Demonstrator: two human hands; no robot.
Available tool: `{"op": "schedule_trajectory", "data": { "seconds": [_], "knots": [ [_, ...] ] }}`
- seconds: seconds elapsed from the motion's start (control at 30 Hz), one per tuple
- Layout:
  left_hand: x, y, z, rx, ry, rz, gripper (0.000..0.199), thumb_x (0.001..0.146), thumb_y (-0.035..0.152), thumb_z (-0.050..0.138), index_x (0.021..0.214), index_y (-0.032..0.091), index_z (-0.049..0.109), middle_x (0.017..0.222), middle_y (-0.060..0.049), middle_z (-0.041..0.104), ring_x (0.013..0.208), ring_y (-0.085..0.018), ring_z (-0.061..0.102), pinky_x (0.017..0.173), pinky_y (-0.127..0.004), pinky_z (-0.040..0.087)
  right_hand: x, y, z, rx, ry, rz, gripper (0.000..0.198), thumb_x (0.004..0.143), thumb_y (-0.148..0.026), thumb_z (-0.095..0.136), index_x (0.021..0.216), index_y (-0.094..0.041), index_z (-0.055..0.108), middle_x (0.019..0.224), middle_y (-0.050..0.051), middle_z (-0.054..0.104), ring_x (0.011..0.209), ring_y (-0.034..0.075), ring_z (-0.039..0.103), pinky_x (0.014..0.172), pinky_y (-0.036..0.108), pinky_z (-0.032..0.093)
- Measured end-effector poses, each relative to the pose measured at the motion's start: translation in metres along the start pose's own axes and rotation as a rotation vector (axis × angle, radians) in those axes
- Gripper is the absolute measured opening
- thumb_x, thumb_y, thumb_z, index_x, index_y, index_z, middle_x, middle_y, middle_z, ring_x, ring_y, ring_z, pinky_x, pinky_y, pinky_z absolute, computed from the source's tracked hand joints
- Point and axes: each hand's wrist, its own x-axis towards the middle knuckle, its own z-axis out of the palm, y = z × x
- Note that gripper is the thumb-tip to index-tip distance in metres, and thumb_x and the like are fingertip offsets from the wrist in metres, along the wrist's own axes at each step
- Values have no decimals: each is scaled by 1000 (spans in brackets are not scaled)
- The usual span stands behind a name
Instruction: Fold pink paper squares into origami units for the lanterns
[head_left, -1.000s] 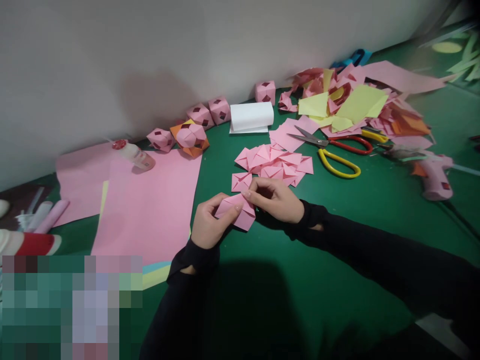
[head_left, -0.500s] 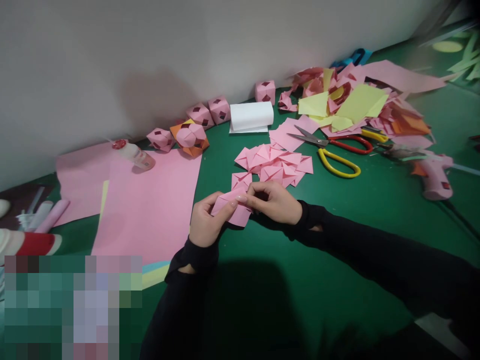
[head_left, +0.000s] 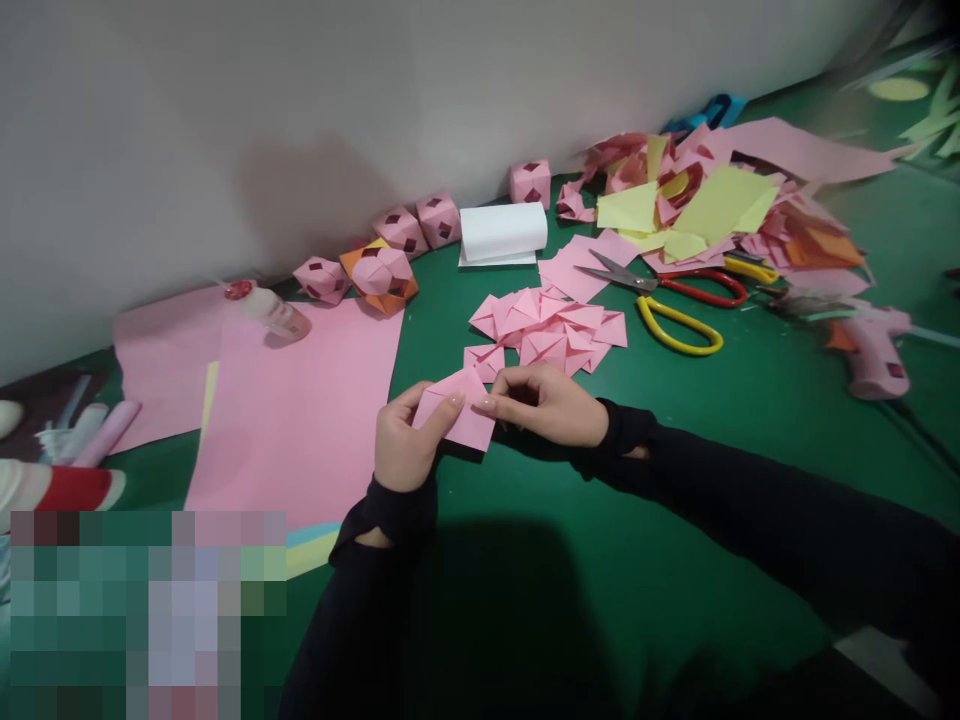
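A square of folded pink paper (head_left: 466,425) is held up over the green table, its upper left edge creased. My left hand (head_left: 411,440) pinches it from the left, thumb lying across its face. At its right edge, the thumb and fingertips of my right hand (head_left: 547,405) are closed on it. Just beyond my hands lies a pile of folded pink paper pieces (head_left: 551,325), with triangular flaps showing. One single folded piece (head_left: 484,360) rests at the pile's near left side. The fingers behind the paper are hidden.
Scissors (head_left: 675,300) with red and yellow handles lie right of the pile, before paper scraps (head_left: 705,205). A pink glue gun (head_left: 874,345) lies farther right. Paper cubes (head_left: 439,220) and a white paper roll (head_left: 504,232) line the wall. Large pink sheets (head_left: 300,410) bear a small bottle (head_left: 270,310).
The folded paper has shifted slightly left with my left hand, and more of its face shows. My right thumb is now at its right edge, apart from my left thumb.
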Motion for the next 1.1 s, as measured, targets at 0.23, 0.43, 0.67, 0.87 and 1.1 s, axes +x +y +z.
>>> {"op": "schedule_trajectory", "data": {
  "seconds": [0.23,0.43,0.67,0.87,1.1],
  "knots": [
    [5,-8,-1,-49,-2,23,25,73,39,72,67,16,67,57,3,54,52,-9,45,47,-20,37,1,1,1,61,93,-86,32,84,-43,67,75,-15,56,64,-3,53,56,8,47,54,23,38],
    [3,-8,0,-69,-95,34,25,74,40,74,71,16,67,64,0,61,55,-10,50,49,-21,40,0,1,2,131,157,-65,25,89,-38,61,78,-16,54,60,-5,51,50,6,43,50,21,36],
    [4,5,-1,-58,-229,-38,24,73,40,73,73,16,68,63,0,61,56,-10,51,52,-22,40,0,2,1,138,97,-74,25,87,-37,64,78,-15,55,62,-4,52,53,7,46,52,22,38],
    [5,7,-5,17,-241,-26,29,74,41,72,61,17,62,57,2,54,54,-10,44,50,-23,35,1,1,1,168,78,-47,32,83,-45,68,77,-15,56,63,-4,49,54,8,43,51,23,36],
    [2,2,-4,88,-343,4,30,79,40,70,62,17,62,62,1,58,58,-10,49,58,-25,39,2,-1,0,123,127,-78,35,80,-49,69,76,-16,59,75,1,60,65,11,54,62,26,46]
  ]
}}
